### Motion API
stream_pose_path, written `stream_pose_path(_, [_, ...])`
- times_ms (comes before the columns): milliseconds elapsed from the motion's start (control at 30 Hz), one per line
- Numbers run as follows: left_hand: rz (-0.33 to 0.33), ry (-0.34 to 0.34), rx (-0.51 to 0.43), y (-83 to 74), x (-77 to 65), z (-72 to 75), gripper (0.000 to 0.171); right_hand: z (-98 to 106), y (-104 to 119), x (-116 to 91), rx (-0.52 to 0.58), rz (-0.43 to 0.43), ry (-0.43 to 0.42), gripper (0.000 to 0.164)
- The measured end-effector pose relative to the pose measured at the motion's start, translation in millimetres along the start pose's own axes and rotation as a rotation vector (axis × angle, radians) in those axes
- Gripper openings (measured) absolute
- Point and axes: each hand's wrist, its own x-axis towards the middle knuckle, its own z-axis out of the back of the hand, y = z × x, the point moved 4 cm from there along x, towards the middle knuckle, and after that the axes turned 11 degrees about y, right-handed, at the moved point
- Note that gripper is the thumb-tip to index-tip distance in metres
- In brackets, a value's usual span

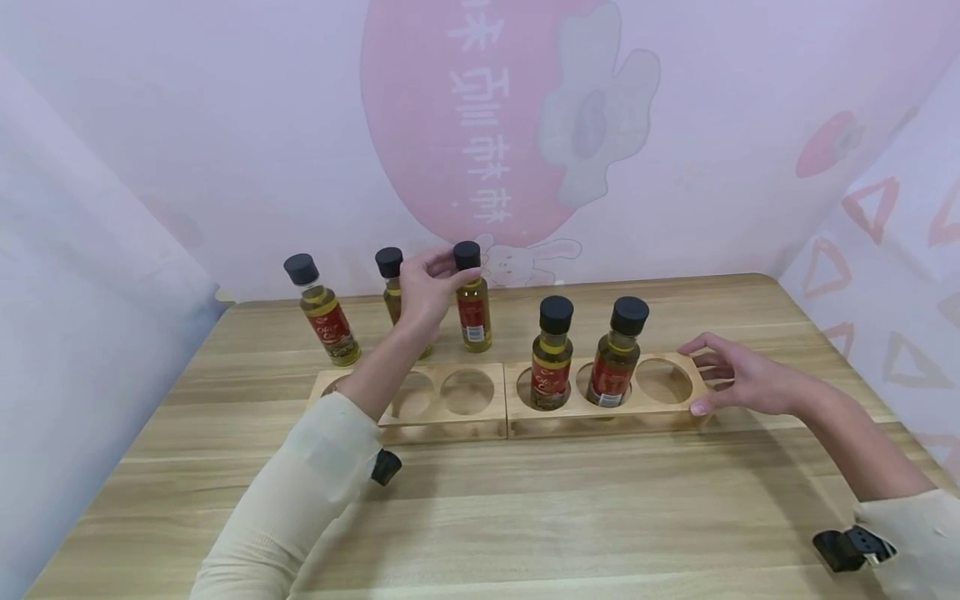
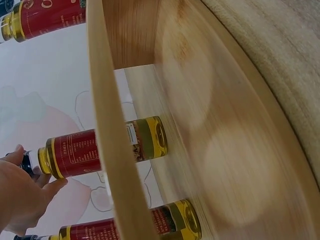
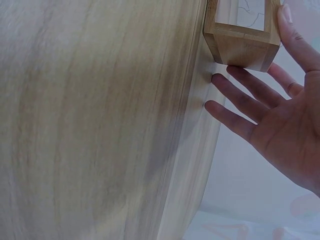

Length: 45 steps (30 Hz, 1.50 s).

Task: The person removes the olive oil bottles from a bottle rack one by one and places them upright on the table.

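My left hand [image 1: 429,290] pinches the black cap and neck of an olive oil bottle [image 1: 473,315] behind the left wooden rack. The left wrist view catches this hand [image 2: 22,192] at the neck of the upright bottle [image 2: 75,152], beyond the rack's rail [image 2: 112,120]. My right hand [image 1: 742,379] holds the end of the right wooden rack [image 1: 600,421], thumb at its front corner and index finger at the back. In the right wrist view the other fingers of this hand [image 3: 285,110] spread near the rack's end face [image 3: 240,47].
Two more oil bottles stand behind the left rack [image 1: 450,429]: one at far left [image 1: 327,321], another [image 1: 392,292] partly behind my left hand. In the right rack's holes stand two bottles, one on the left [image 1: 551,375] and one in the middle [image 1: 613,367]. A printed curtain [image 1: 285,125] hangs behind the table.
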Motion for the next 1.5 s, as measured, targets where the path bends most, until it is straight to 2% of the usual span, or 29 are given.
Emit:
stream_pose_path(200, [-0.007, 0.016, 0.004, 0.8, -1.2, -0.5, 0.046, -1, 2, 0, -0.002, -0.002, 0.000, 0.071])
stream_pose_path(533, [-0.014, 0.087, 0.111, -1.0, -7.9, 2.5, 0.056, -1, 1, -1, -0.005, 0.001, 0.000, 0.071])
stream_pose_path(733, [0.013, 0.093, 0.113, -1.5, -13.5, 6.9, 0.064, -1, 2, -1, -0.006, -0.003, -0.004, 0.072])
stream_pose_path(900, [0.012, 0.100, 0.119, -3.2, -19.4, 11.9, 0.064, -2, 2, -1, -0.001, -0.007, 0.000, 0.072])
stream_pose_path(1133, [-0.005, 0.112, 0.060, -7.3, -30.5, 17.7, 0.061, -2, 1, -1, -0.010, -0.004, 0.001, 0.073])
stream_pose_path(1333, [0.009, 0.091, 0.008, -11.0, -39.6, 20.9, 0.058, -1, 1, -1, -0.014, -0.001, -0.002, 0.073])
stream_pose_path(1500, [-0.017, 0.088, -0.014, -14.1, -46.5, 21.5, 0.054, -1, 1, -1, -0.015, 0.000, -0.007, 0.073])
